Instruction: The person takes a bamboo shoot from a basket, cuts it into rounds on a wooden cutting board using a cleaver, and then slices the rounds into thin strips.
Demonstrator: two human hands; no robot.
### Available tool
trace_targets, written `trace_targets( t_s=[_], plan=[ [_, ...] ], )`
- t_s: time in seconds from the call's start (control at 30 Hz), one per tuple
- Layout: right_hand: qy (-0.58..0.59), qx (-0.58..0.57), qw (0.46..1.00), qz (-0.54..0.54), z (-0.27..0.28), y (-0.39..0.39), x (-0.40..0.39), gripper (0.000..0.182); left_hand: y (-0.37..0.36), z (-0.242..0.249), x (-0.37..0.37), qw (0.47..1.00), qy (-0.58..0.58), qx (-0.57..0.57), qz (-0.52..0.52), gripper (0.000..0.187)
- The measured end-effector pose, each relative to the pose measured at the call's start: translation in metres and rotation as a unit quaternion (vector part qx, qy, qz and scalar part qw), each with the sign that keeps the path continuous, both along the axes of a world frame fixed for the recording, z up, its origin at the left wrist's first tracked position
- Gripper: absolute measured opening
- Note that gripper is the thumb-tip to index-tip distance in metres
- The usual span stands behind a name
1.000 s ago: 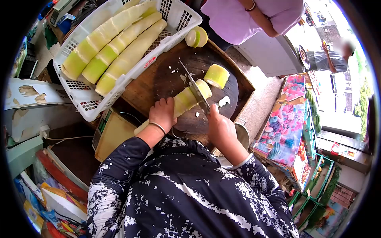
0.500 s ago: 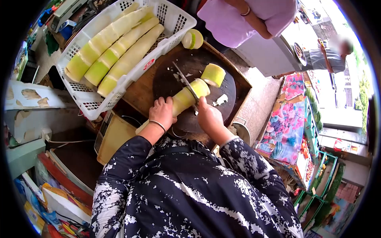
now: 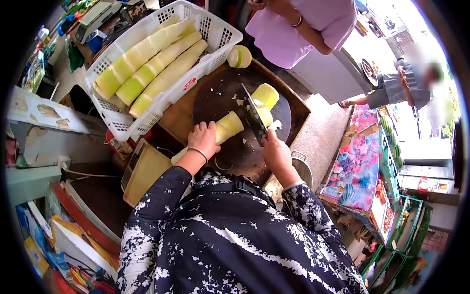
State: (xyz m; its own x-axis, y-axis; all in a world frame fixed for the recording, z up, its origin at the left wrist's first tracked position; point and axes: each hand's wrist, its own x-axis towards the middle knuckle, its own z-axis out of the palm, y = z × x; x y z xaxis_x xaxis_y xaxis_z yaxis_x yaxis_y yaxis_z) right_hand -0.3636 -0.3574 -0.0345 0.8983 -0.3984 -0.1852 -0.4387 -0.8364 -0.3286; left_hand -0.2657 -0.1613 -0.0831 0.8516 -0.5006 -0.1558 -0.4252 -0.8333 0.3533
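Observation:
My left hand (image 3: 203, 140) is closed round a long pale green peeled stalk (image 3: 229, 125), which lies on the round dark chopping board (image 3: 210, 100) with its cut end facing right. The handle of a cleaver (image 3: 253, 111) is in my right hand (image 3: 275, 151). Its broad blade stands tilted between the stalk and two cut pieces. One short piece (image 3: 266, 96) lies at the board's right, and a smaller slice (image 3: 265, 116) touches the blade's right side. White scraps are scattered about the board.
A white plastic crate (image 3: 132, 128) with several long peeled stalks stands at upper left. Round end pieces (image 3: 239, 57) sit beyond the board. A person in a lilac top (image 3: 303, 29) stands ahead, another farther right. A metal pot (image 3: 302, 169) is beside my right forearm.
The cleaver has come through the stalk and moved right, with a slice now separate beside the short piece. My right hand has moved right and down, away from the stalk in my left hand.

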Motion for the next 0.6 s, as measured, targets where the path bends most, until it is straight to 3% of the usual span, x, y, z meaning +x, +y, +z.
trace_targets(
  t_s=[0.13, 0.27, 0.5, 0.6],
  plan=[
    [-0.109, 0.004, 0.993, 0.051, 0.014, 0.01, -0.018, 0.017, -0.002, 0.004, 0.001, 0.999, 0.018, 0.03, -0.007, 0.061],
    [-0.129, 0.015, 0.989, 0.068, 0.025, 0.022, -0.015, 0.017, -0.003, 0.008, 0.001, 0.999, 0.022, 0.043, 0.001, 0.061],
    [-0.064, -0.027, 0.995, 0.077, 0.026, 0.032, -0.005, 0.019, -0.002, 0.008, 0.0, 0.999, 0.021, 0.028, 0.006, 0.063],
    [-0.054, -0.048, 0.992, 0.102, 0.027, 0.039, -0.002, 0.033, -0.003, 0.003, -0.001, 0.999, -0.01, 0.039, 0.005, 0.062]
  ],
)
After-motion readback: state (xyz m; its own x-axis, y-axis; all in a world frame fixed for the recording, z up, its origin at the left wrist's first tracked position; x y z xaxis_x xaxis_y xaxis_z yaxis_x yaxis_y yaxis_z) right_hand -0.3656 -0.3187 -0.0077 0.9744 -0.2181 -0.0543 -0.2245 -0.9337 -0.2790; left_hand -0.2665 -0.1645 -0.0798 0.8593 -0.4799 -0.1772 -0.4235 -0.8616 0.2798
